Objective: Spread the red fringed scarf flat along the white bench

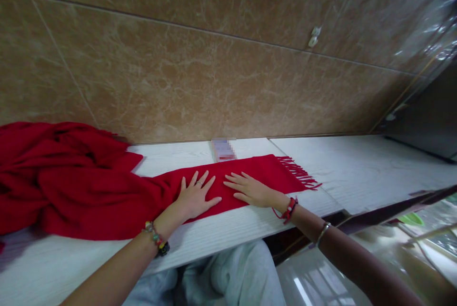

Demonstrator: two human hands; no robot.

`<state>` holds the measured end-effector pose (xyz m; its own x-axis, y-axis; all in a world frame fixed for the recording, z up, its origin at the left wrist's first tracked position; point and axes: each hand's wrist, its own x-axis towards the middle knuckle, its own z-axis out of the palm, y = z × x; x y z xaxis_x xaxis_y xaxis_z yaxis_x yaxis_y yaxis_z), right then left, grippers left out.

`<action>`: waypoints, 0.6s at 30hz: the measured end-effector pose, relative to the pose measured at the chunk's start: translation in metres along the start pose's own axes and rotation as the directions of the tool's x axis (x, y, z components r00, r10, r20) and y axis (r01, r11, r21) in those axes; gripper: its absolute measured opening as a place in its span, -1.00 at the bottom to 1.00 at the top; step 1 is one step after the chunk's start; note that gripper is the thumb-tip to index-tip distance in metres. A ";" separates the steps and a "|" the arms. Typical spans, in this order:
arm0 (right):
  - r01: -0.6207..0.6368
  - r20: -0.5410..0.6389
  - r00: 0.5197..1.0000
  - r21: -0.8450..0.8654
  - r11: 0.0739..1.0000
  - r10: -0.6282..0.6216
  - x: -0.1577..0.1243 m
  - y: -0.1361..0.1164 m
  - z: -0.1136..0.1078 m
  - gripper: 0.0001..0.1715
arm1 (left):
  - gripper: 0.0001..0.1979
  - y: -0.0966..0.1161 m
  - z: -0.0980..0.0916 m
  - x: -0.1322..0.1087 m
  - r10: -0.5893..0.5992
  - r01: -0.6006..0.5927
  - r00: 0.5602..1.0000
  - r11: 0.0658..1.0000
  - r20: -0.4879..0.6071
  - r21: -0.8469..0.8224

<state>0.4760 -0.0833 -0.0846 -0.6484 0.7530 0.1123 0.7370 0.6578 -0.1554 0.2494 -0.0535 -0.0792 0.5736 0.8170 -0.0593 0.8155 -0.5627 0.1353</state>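
A long red scarf (89, 187) with a fringed end (298, 172) lies across a white wood-grain table (357, 168). Its right part is spread flat, and its left part sits bunched in a heap. My left hand (195, 196) rests palm down on the flat part with fingers spread, a ring on one finger and a beaded bracelet at the wrist. My right hand (250, 189) lies flat beside it on the scarf, fingers stretched left, a red cord bracelet at the wrist. Neither hand holds anything.
A small blurred box (223, 149) stands at the back of the table against the brown tiled wall (214, 68). A dark panel (424, 120) is at the far right. My grey-trousered legs (228, 272) show under the table's front edge, over a glossy floor.
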 end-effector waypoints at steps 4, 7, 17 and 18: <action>-0.019 -0.006 1.000 0.005 1.000 0.020 0.001 0.000 -0.002 -0.47 | -0.23 0.002 -0.002 -0.002 -0.030 0.030 0.999 1.000 0.012 -0.005; -0.052 -0.063 0.997 0.008 0.999 0.053 0.008 -0.011 -0.004 -0.42 | -0.19 -0.001 -0.004 -0.004 -0.038 0.038 0.999 0.999 0.005 -0.018; -0.063 0.000 0.998 -0.099 0.993 0.063 0.001 -0.006 0.003 -0.42 | 0.01 -0.019 -0.012 -0.011 -0.134 0.136 0.980 0.991 0.147 0.001; -0.090 -0.008 0.996 -0.125 0.988 0.089 -0.006 0.003 0.001 -0.43 | 0.02 -0.019 -0.012 -0.011 -0.134 0.136 0.979 0.991 0.153 0.000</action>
<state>0.4822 -0.0863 -0.0869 -0.5785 0.8089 0.1055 0.8101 0.5848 -0.0414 0.2269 -0.0508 -0.0693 0.4641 0.8561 -0.2273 0.8858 -0.4468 0.1256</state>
